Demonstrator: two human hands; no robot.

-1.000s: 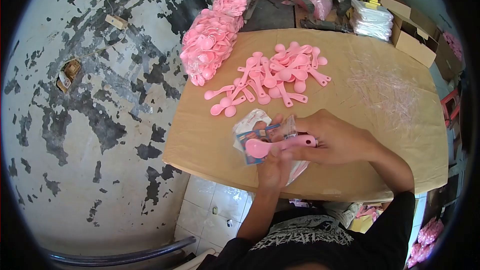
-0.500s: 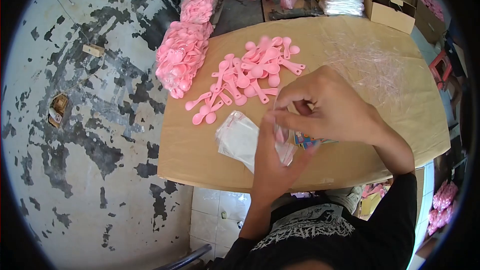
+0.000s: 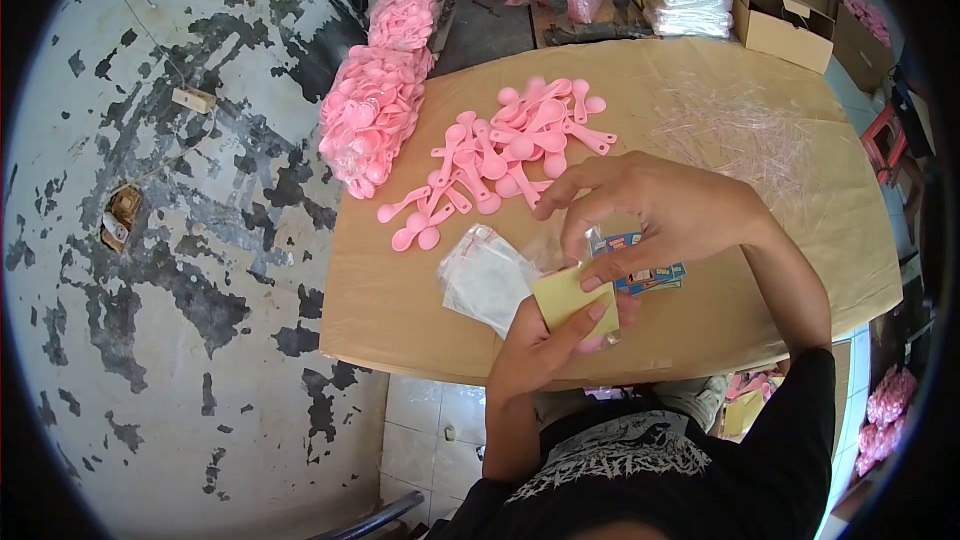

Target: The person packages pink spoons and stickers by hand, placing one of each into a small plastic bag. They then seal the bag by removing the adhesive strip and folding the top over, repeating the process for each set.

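Note:
My left hand grips a small clear bag with a yellow card in it, the thumb lying on the card's front. A bit of pink shows at the bag's lower edge. My right hand pinches the card's upper right side between thumb and fingers, with the index finger bent above. Left of the hands lies a stack of clear bags. Blue printed cards lie partly hidden under my right hand. Beyond the hands is a loose pile of pink spoons.
Bagged pink spoons stand at the table's left edge. Thin clear strips are scattered on the right of the brown table. Wrapped packs and an open cardboard box are at the back.
The yellow card has come into view in my left hand, which has turned and lowered slightly. My right hand has moved down a little, its thumb now on the card.

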